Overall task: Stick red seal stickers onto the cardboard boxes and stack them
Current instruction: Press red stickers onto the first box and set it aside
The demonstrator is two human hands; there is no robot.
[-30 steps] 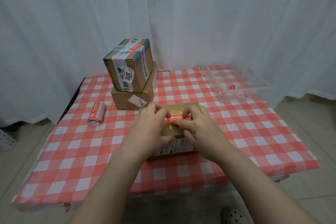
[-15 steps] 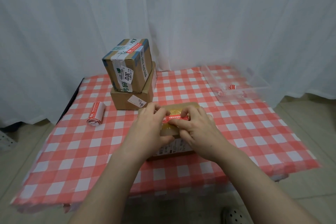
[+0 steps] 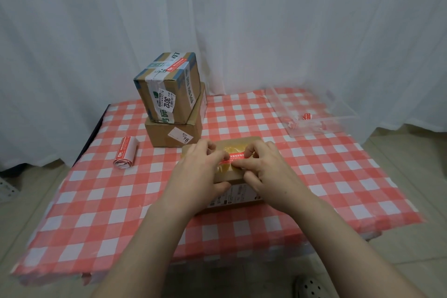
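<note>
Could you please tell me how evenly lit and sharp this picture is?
Head view throughout: soft, even light, only faint shadows; the clear tray at right is smeared and pale; the wide lens stretches the forearms; print on the red seal sticker is blurred; the left hand and right hand hide much of the near box.

we grip the near box (image 3: 228, 176) with our left hand (image 3: 196, 176) and pinch a red sticker (image 3: 236, 156) on its top with our right hand (image 3: 268, 172); two stacked boxes (image 3: 173, 104) stand behind.

One head-worn wide-angle camera looks forward and down, close over the table (image 3: 96, 201); left hand (image 3: 193, 176) and right hand (image 3: 268, 174) sit mid-frame.
</note>
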